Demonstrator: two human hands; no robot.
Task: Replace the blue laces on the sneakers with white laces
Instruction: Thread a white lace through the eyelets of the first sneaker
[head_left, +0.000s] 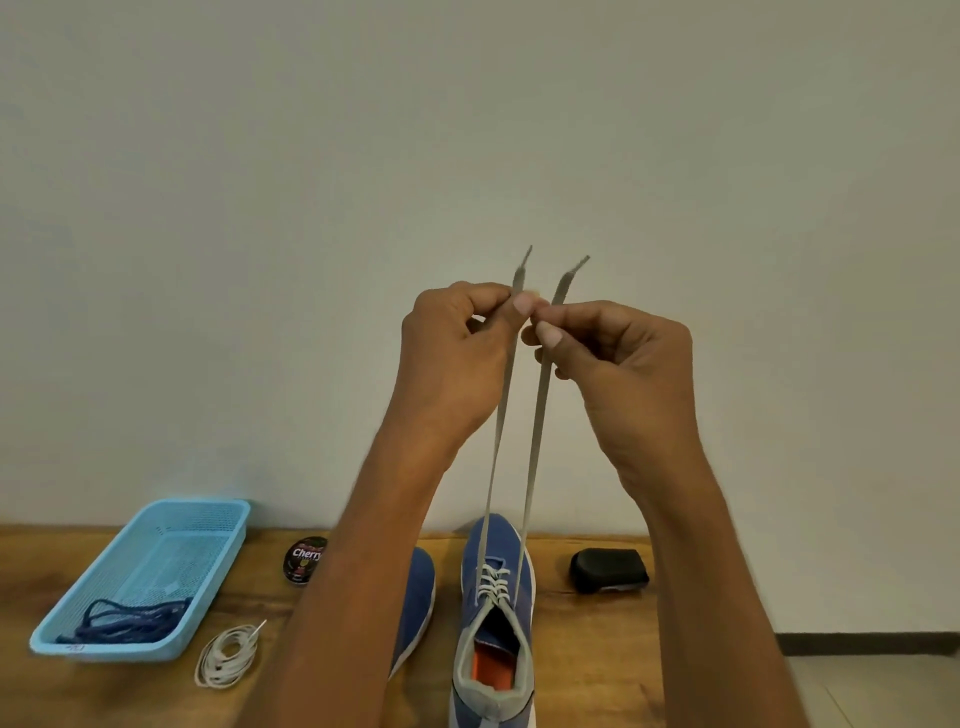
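Observation:
A blue sneaker (496, 551) stands on the wooden table (587, 654), toe away from me, with a white lace (535, 431) threaded through its eyelets. Both lace ends run straight up from the shoe. My left hand (452, 364) pinches the left end near its tip, and my right hand (618, 364) pinches the right end. The two hands are raised high above the shoe, close together. A second blue sneaker (418, 597) sits left of the first, mostly hidden by my left forearm. A coiled white lace (227, 656) lies on the table at the left.
A light blue plastic basket (150, 577) at the left holds dark blue laces (127, 621). A round shoe polish tin (304, 560) stands behind the sneakers, and a black brush (608, 570) lies to the right. A plain wall backs the table; floor shows at far right.

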